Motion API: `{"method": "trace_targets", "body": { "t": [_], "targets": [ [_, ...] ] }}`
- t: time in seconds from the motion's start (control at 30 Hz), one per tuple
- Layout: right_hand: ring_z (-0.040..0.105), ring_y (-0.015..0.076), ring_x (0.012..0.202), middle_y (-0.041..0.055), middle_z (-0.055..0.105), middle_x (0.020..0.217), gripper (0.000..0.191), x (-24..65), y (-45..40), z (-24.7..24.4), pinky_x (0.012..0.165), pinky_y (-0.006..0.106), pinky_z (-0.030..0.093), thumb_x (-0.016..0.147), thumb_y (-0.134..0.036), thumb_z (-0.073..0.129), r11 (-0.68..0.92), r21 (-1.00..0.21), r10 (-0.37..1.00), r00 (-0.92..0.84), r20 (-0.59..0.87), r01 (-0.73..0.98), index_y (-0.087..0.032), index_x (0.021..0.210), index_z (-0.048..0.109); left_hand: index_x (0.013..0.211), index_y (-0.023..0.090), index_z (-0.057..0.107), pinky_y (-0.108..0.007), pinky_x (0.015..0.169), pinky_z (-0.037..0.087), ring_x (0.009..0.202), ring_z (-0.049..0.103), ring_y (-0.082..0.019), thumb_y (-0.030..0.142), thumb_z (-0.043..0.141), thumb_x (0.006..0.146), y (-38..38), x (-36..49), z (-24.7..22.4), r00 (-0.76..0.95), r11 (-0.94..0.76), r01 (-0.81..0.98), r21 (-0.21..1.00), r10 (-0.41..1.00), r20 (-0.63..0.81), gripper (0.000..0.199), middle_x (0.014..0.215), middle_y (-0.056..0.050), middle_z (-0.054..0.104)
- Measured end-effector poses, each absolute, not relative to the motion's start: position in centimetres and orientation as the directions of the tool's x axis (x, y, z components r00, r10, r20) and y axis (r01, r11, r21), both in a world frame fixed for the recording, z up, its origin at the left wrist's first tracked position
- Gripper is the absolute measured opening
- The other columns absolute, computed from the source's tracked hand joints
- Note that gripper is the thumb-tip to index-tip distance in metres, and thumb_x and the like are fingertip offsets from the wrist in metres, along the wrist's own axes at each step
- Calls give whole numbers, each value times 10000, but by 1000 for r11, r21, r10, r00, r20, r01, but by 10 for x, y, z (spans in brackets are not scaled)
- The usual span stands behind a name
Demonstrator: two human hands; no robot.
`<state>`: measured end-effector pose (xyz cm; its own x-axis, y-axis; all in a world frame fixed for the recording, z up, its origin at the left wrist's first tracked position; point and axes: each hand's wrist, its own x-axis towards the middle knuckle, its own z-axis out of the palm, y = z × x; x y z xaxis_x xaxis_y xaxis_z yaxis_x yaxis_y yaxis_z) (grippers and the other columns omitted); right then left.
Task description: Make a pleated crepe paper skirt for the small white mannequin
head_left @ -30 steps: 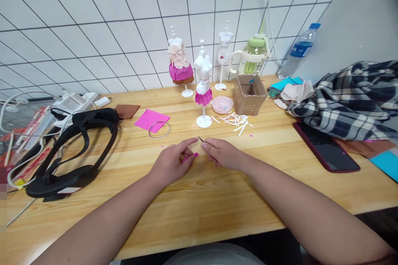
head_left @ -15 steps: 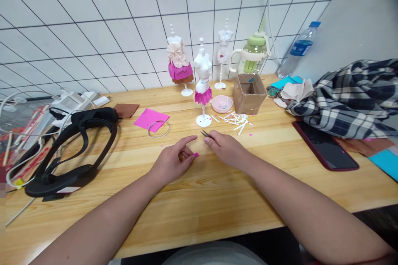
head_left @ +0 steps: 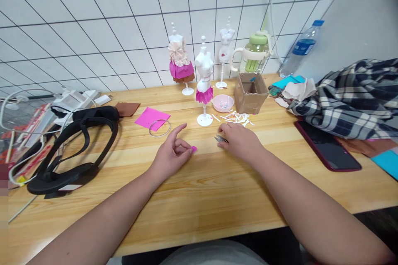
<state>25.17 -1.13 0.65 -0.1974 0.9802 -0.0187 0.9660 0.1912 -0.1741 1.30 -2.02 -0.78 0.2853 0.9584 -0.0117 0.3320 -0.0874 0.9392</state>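
Observation:
Between thumb and finger of my left hand (head_left: 174,149) is pinched a small bright pink scrap of paper (head_left: 194,149); the index finger points up and away. My right hand (head_left: 241,138) is closed around small scissors (head_left: 219,138), whose pointed blades stick out to the left, with the handles hidden in the palm. Beyond both hands stands a white mini dress form (head_left: 204,68) wearing a ruffled pink skirt (head_left: 204,95). White paper strips (head_left: 241,118) lie just past my right hand.
Two more dress forms, one dressed (head_left: 180,58) and one mostly bare (head_left: 226,45), stand behind. A pink dish (head_left: 223,103), cardboard box (head_left: 251,93) and phone (head_left: 329,145) are to the right. Pink paper (head_left: 149,116), a metal ring (head_left: 151,131) and a black headset (head_left: 108,145) lie left.
My right hand has moved right with the scissors, away from my left hand, and turned more palm-down. My left hand has shifted slightly, still pinching the pink scrap.

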Motion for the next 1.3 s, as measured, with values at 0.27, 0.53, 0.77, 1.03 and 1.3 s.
{"method": "trace_targets", "body": {
  "t": [0.27,0.53,0.77,1.03,1.3],
  "targets": [
    [637,197,906,6,730,974,165,261,1,0,692,282,389,888,-272,567,274,-233,960,-280,6,933,-281,999,689,1492,266,259,-253,623,516,646,667,-144,325,699,798,-20,13,-10,316,-70,338,939,948,-43,824,761,23,658],
    [640,209,852,40,719,929,204,257,6,-6,738,312,377,923,-222,492,338,-141,939,-343,-14,931,-236,880,691,1487,235,279,-266,678,517,675,655,-138,304,689,799,-21,13,-10,332,-100,345,933,943,-22,804,756,22,659],
    [622,220,844,92,681,972,168,257,6,-8,708,301,375,949,-184,451,270,-163,962,-275,-7,949,-189,996,612,1486,220,278,-267,682,514,692,654,-142,305,680,800,-22,14,-9,340,-100,346,933,940,-25,799,752,20,657],
    [551,238,1070,96,637,1158,195,247,-4,2,863,326,358,977,-235,438,484,-192,862,-426,276,854,-192,915,618,1485,237,277,-268,672,513,672,657,-139,305,684,800,-20,13,-12,337,-94,351,932,941,-32,799,765,22,656],
    [596,200,780,46,666,852,138,251,-2,0,651,276,332,958,-205,402,298,-381,952,-246,182,875,-212,943,539,1478,225,293,-258,663,506,673,651,-138,315,698,785,-20,14,-13,341,-84,331,940,939,-36,808,766,19,657]
  ]
}}
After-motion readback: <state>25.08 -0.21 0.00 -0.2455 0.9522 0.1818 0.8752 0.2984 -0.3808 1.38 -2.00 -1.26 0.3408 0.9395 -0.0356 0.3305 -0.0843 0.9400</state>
